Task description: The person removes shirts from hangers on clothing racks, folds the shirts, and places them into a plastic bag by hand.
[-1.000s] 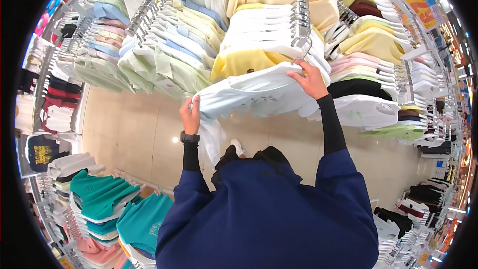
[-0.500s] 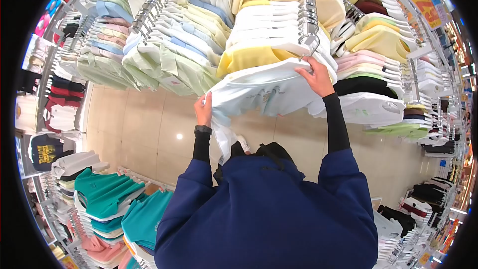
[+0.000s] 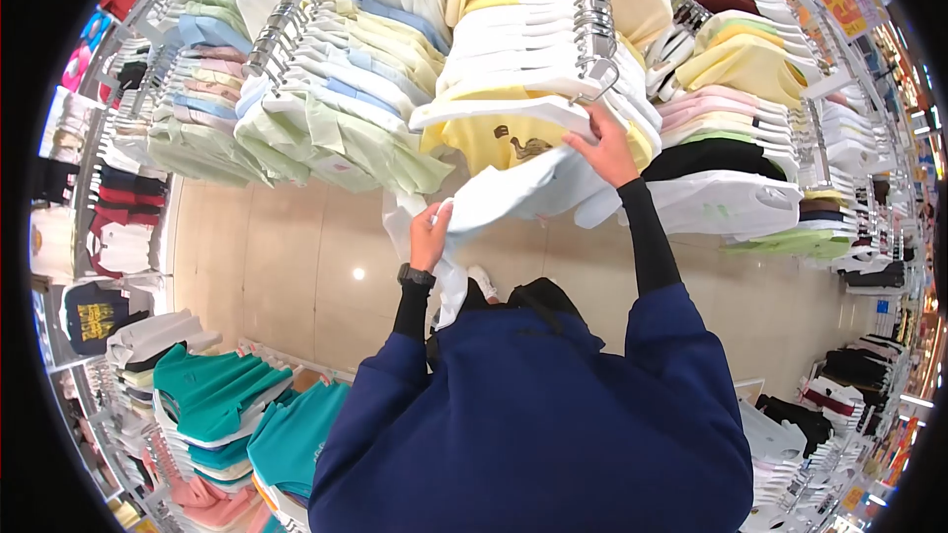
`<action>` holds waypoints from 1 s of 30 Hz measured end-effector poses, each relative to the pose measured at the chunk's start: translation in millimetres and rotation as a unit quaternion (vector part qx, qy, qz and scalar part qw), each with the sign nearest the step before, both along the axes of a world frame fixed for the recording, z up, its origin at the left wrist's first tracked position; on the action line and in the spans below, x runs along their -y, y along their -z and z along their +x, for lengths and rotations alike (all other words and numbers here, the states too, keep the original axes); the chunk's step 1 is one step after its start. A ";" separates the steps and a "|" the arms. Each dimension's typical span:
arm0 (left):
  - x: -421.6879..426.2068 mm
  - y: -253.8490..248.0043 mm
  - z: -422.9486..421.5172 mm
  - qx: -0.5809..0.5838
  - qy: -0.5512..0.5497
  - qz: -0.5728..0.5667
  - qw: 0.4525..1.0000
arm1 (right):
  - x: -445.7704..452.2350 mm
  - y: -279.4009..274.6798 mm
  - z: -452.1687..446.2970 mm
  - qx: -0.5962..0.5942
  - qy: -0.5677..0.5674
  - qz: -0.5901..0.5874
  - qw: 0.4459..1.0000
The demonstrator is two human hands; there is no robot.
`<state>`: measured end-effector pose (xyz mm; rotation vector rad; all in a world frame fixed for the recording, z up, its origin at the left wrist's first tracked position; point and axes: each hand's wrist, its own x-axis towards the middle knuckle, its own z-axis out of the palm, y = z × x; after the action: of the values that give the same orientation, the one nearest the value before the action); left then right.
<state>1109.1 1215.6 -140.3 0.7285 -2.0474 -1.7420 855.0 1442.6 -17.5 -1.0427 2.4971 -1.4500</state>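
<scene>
A white T-shirt [image 3: 518, 190] stretches between my hands, with its left side pulled down off a white hanger [image 3: 474, 114]. My left hand [image 3: 431, 235] is closed on the shirt's fabric, below the hanger's bare left arm. Just under the metal hook [image 3: 600, 84], my right hand [image 3: 605, 150] grips the hanger, its thumb against the shirt. The shirt's right side still lies around the hanger's right arm, partly hidden by my hand. Right behind it hangs a yellow T-shirt [image 3: 494, 143] with a brown print.
Several white hangers [image 3: 513, 44] with shirts line the metal rail in front. Pale green shirts [image 3: 346, 138] hang to the left, a black garment [image 3: 716, 160] and white shirts to the right. Teal shirts [image 3: 217, 385] hang behind me at lower left. Tiled floor [image 3: 286, 257] lies below.
My left hand has moved down and right, drawing the shirt's left side off the hanger. The hanger's arm and the yellow shirt's print now show. My right hand has shifted slightly left.
</scene>
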 end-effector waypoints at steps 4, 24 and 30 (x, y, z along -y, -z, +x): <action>-19.3 -45.0 -5.1 -0.004 0.039 -0.041 0.998 | -28.0 56.8 -7.0 0.119 -0.012 -0.030 0.992; -42.4 -188.2 0.7 0.001 0.210 -0.117 0.971 | -75.2 157.6 90.3 0.292 0.017 -0.068 0.954; -50.0 -193.8 3.9 0.014 0.236 -0.112 0.965 | -65.6 109.0 41.3 0.215 0.060 -0.129 0.966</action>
<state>1113.0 1265.6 53.5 0.2050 -2.5380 -1.6835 896.3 1508.2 -126.6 -0.5280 2.1329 -1.8402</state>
